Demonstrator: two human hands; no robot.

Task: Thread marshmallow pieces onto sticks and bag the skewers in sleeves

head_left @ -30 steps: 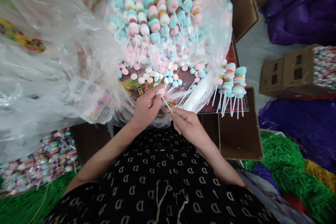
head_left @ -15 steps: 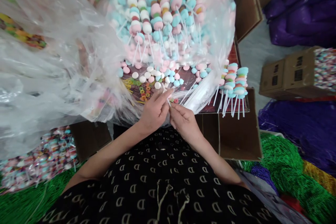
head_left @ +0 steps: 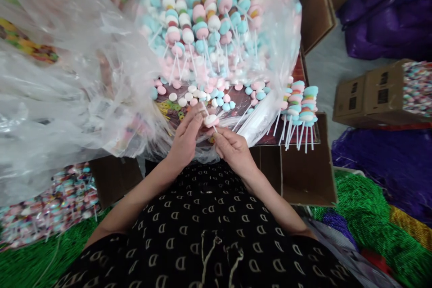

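My right hand (head_left: pixel 234 148) pinches a thin white stick that slants up to the left, with white and pink candy pieces (head_left: pixel 211 120) on it. Close beside the stick's upper end, the fingers of my left hand (head_left: pixel 185 137) are pressed together; what they hold is too small to make out. Loose pink, white and blue candies (head_left: pixel 192 95) lie just beyond the hands, with small coloured rings (head_left: pixel 173 110) at their left. White sticks (head_left: pixel 258 121) lie in a bundle to the right of my hands.
A clear bag (head_left: pixel 286 40) of candies has several finished skewers (head_left: pixel 202 27) on top. More skewers (head_left: pixel 308 105) rest at the table's right edge. Plastic bags (head_left: pixel 67 90) spread on the left. An open carton (head_left: pixel 307 166) stands below the right edge.
My left hand has moved left and slightly down, away from my right hand. The pink and white pieces on the stick now show between the hands.
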